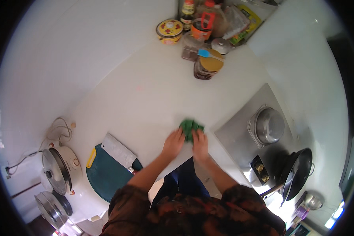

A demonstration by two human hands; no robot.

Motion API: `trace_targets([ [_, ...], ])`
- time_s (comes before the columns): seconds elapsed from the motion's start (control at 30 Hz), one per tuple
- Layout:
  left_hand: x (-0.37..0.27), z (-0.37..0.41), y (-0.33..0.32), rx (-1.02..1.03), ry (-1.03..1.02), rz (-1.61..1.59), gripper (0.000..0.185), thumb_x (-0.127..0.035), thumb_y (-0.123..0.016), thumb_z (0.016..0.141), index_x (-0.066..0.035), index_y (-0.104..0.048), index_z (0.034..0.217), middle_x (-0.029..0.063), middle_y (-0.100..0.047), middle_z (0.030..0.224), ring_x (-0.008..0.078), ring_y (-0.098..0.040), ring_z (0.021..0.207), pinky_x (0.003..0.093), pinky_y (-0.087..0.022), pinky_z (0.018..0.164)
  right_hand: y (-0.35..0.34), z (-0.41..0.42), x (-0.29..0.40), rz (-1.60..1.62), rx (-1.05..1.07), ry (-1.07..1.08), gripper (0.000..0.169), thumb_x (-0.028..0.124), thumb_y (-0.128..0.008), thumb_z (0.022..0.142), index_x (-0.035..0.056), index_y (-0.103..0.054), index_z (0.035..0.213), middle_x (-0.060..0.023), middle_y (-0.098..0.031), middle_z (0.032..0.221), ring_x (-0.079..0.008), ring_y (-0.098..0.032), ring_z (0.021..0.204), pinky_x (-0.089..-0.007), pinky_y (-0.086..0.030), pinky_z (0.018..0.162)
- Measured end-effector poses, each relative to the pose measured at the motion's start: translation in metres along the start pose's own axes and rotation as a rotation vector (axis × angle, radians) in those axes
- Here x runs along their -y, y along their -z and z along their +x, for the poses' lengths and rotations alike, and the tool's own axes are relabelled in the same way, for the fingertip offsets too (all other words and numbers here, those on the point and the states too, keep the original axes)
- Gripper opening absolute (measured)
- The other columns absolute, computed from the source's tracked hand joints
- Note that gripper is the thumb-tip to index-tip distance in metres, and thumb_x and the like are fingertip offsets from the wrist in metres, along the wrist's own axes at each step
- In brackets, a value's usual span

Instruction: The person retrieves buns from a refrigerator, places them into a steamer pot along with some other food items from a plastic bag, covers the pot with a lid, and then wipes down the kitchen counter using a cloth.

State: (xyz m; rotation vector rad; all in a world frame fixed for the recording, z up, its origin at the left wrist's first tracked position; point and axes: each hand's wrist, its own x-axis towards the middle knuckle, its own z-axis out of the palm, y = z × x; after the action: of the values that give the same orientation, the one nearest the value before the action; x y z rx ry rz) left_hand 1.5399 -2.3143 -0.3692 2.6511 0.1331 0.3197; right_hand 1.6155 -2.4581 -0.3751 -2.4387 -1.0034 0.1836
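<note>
A crumpled green cloth (189, 127) lies on the white countertop (129, 109) near its front edge. Both hands grip it, my left hand (174, 144) from the left side and my right hand (200, 146) from the right. The fingertips are slightly blurred and partly hidden in the folds. To the left, a cleaver (119, 150) with a broad metal blade rests across a dark green cutting board (106, 174) that has a yellow handle.
On the right, a steel gas stove (236, 135) holds a metal pot (270, 125) and a black wok (301, 174). An electric cooker (67, 165) with a glass lid and cord stands at left. Jars (208, 66), bottles (188, 14) and a yellow lidded pot (169, 32) fill the back corner.
</note>
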Motion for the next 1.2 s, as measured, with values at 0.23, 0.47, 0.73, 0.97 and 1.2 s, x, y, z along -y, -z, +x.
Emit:
trace_targets([
  [0.23,-0.061,-0.075,0.049,0.252,0.135,-0.148,0.023,-0.005,-0.053,0.074,-0.002,-0.058,0.097,0.0138,-0.062,0.094,0.0284,-0.061,0.082,0.0367,-0.050,0.069,0.057,-0.078,0.025,0.425,0.026,-0.102,0.051,-0.011,-0.045,0.061,0.0069,-0.059,0.107,-0.0189,-0.051,0.105,-0.0381,-0.048,0.101,-0.0437,-0.041,0.088],
  [0.47,-0.027,0.157,0.028,-0.298,0.118,-0.055,0.022,0.000,-0.048,0.081,-0.001,-0.055,0.103,0.0154,-0.059,0.112,0.0322,-0.058,0.097,0.0400,-0.049,0.081,0.098,0.144,-0.062,0.197,-0.360,-0.066,0.048,-0.005,-0.060,0.066,0.0087,-0.058,0.112,-0.0133,-0.050,0.119,-0.0357,-0.045,0.106,-0.0421,-0.041,0.088],
  [0.73,-0.012,0.116,-0.019,0.155,0.250,-0.047,0.028,0.000,-0.049,0.080,-0.004,-0.054,0.108,0.0203,-0.054,0.120,0.0362,-0.060,0.092,0.0447,-0.052,0.072,0.024,0.113,-0.069,0.126,-0.042,0.073,0.051,0.014,-0.070,0.058,0.0045,-0.055,0.106,-0.0143,-0.051,0.117,-0.0328,-0.045,0.114,-0.0457,-0.037,0.093],
  [0.97,-0.079,0.146,-0.009,-0.120,0.181,-0.300,0.031,0.001,-0.060,0.076,-0.007,-0.059,0.106,0.0174,-0.064,0.100,0.0314,-0.065,0.084,0.0403,-0.053,0.067,0.125,0.135,-0.099,0.546,-0.040,-0.189,0.035,0.003,-0.062,0.064,0.0088,-0.060,0.098,-0.0134,-0.059,0.106,-0.0331,-0.052,0.105,-0.0405,-0.042,0.094],
  [1.2,-0.147,0.411,-0.110,0.074,-0.156,-0.394,0.031,0.001,-0.047,0.083,0.001,-0.053,0.113,0.0185,-0.050,0.126,0.0359,-0.052,0.111,0.0405,-0.045,0.091,0.203,0.252,-0.306,-0.014,-0.606,-0.430,0.050,0.005,-0.065,0.071,0.0066,-0.053,0.119,-0.0201,-0.044,0.130,-0.0370,-0.039,0.121,-0.0447,-0.033,0.102],
])
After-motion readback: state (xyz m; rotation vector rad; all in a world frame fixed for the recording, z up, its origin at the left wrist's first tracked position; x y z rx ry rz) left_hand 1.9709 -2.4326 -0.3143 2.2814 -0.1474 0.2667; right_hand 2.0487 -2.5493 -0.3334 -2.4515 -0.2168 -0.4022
